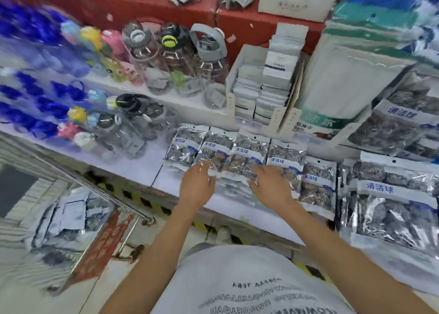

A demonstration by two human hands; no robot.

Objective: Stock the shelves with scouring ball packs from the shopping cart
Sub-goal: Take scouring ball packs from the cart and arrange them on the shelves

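Person: a white printed T-shirt fills the bottom edge; both bare forearms reach forward over the lower shelf.
Shopping cart: the shopping cart stands at lower left, below the shelf's front edge, with more silver packs heaped inside and a red sign on its near end.
Left hand: the left hand hovers over the front of the lower shelf, fingers spread and relaxed, fingertips at the near edge of a scouring ball pack; blur hides whether they touch it.
Right hand: the right hand is likewise spread, fingers lying on the near ends of the packs, gripping nothing.
Row of packs: a row of scouring ball packs lies overlapping along the shelf's middle, running to larger packs at the right end.
Far-left: clear water bottles stand on both shelf levels.
Upper shelf: an open carton of white packets sits at the upper shelf's front edge.
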